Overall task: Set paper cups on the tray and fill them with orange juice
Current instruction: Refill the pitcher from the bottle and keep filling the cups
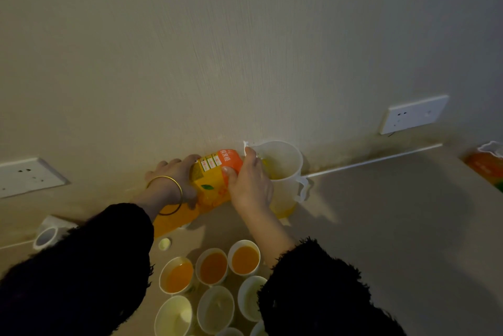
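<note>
An orange juice carton (211, 177) is tipped on its side with its top end at the rim of a white plastic jug (283, 172) by the wall. My left hand (174, 177) grips the carton's back part, and my right hand (249, 186) grips its front end next to the jug. Yellow juice shows inside the jug. Below the hands stand several paper cups: three hold orange juice (213, 267), and the others nearer me are empty (215, 309). I cannot make out a tray under the cups.
A small pale cap (164, 243) lies on the table near the cups. A stack of paper cups (47, 235) lies on its side at the left. A second orange carton (487, 164) stands at the right edge. Wall sockets (413, 115) sit above the table.
</note>
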